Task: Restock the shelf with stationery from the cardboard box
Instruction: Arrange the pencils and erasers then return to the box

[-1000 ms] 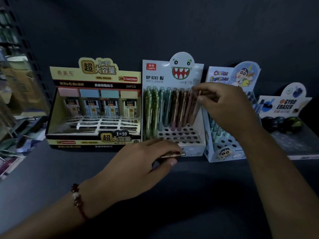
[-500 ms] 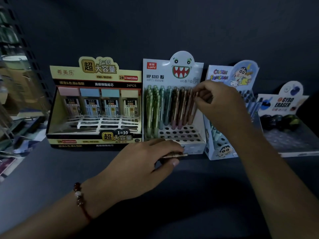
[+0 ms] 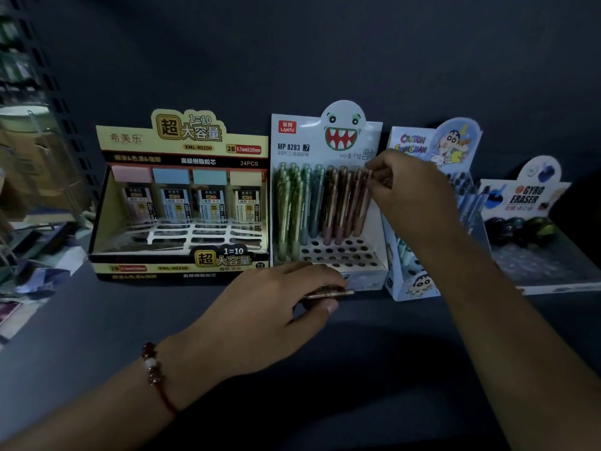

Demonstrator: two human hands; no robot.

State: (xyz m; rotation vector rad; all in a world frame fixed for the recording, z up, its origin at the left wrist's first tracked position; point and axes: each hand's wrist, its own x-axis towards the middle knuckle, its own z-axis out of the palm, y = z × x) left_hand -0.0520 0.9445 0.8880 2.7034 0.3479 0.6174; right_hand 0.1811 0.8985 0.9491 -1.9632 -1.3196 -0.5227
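Up top, the right hand (image 3: 409, 193) is pinching a standing pencil's (image 3: 362, 203) cap, its shaft running steeply down-left toward the display tray (image 3: 377, 229); the left hand (image 3: 276, 307) is clasping spare pencils (image 3: 328, 291) lying sideways.

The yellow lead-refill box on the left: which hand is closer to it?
Left. The left hand rests just in front of the yellow box's right corner; the right hand is beyond the monster pencil display.

You are facing a stationery shop shelf (image 3: 97, 320): the mechanical pencil display box (image 3: 328, 138) marked 48PCS stands between a lead refill display (image 3: 182, 148) marked 24PCS and a cartoon pen display (image 3: 419, 144), with a Gyro Eraser box (image 3: 530, 196) beyond that.
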